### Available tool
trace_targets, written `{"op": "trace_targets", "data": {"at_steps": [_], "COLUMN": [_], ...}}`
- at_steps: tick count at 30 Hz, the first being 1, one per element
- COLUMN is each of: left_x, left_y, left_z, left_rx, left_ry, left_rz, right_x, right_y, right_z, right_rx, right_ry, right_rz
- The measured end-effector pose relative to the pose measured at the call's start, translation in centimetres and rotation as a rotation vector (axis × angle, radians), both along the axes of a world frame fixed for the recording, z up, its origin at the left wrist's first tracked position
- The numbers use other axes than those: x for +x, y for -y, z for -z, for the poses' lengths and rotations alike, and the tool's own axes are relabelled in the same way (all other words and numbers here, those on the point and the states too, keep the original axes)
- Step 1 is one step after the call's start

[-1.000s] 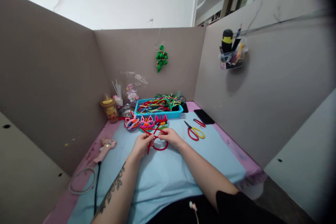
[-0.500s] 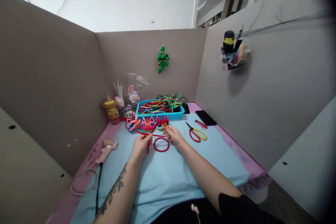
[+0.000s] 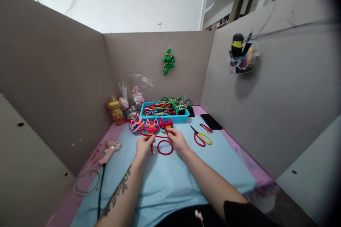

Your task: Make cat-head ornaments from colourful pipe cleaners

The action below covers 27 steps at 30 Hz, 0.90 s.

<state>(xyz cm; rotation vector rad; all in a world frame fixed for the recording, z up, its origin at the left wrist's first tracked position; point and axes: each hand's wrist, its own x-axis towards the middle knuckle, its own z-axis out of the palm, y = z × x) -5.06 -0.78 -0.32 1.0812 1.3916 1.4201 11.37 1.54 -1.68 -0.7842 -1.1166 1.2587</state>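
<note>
A red fuzzy stem (image 3: 152, 149) passes through the pinched fingers of my left hand (image 3: 145, 145), its lower end hanging below them. My right hand (image 3: 178, 141) is closed at the fingertips on a red stem too; whether it is the same piece is unclear. Between and just below the hands, a red ring (image 3: 165, 147) lies on the blue cloth (image 3: 170, 173). Another thin red stem (image 3: 161, 136) lies crosswise behind the fingertips. Beyond it sit three colourful eared figures, among them a pink one (image 3: 151, 126); the rightmost is partly behind my right fingers.
A blue tray (image 3: 165, 118) of coloured stems stands at the back. Scissors (image 3: 199, 137), a red cutter (image 3: 206, 128) and a phone (image 3: 211, 121) lie right. A pink glue gun (image 3: 110, 151) with its cord and a lidded cup (image 3: 115, 111) are left.
My right hand's fingertips have come down slightly and closed on red stem. The view has shifted a little, so everything sits slightly further right.
</note>
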Motion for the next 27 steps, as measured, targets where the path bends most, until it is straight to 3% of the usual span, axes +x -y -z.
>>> {"op": "trace_targets", "data": {"at_steps": [6,14,18,27], "left_x": [0.4,0.5,0.4,0.6], "left_y": [0.2,0.0,0.0,0.2], "left_z": [-0.1,0.2,0.5,0.2], "left_rx": [0.079,0.075,0.072,0.061], "left_ry": [-0.158,-0.168,-0.169,-0.11], "left_rz": [0.046,0.087,0.113,0.131], "right_x": [-1.7,-1.8,-1.6,-1.6], "right_y": [1.7,2.3,2.5,2.5], "right_z": [-0.1,-0.3,-0.4,-0.3], "right_rx": [0.201,0.401,0.466,0.468], "right_ry": [0.268,0.503,0.562,0.545], "right_rz": [0.064,0.21,0.261,0.208]}}
